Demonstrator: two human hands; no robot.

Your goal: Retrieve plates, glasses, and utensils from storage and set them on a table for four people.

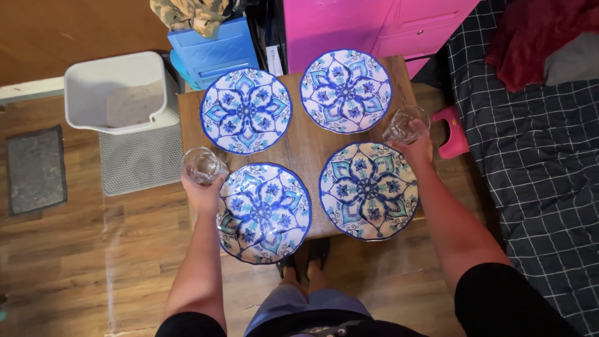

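Observation:
Several round plates with a blue and white flower pattern lie on a small wooden table: far left plate, far right plate, near left plate, near right plate. My left hand grips a clear drinking glass at the table's left edge, beside the near left plate. My right hand grips a second clear glass at the table's right edge, between the two right plates.
A white bin on a grey mesh mat stands left of the table. A blue box and a pink cabinet are behind it. A bed with a checked cover lies right. A pink object is beside it.

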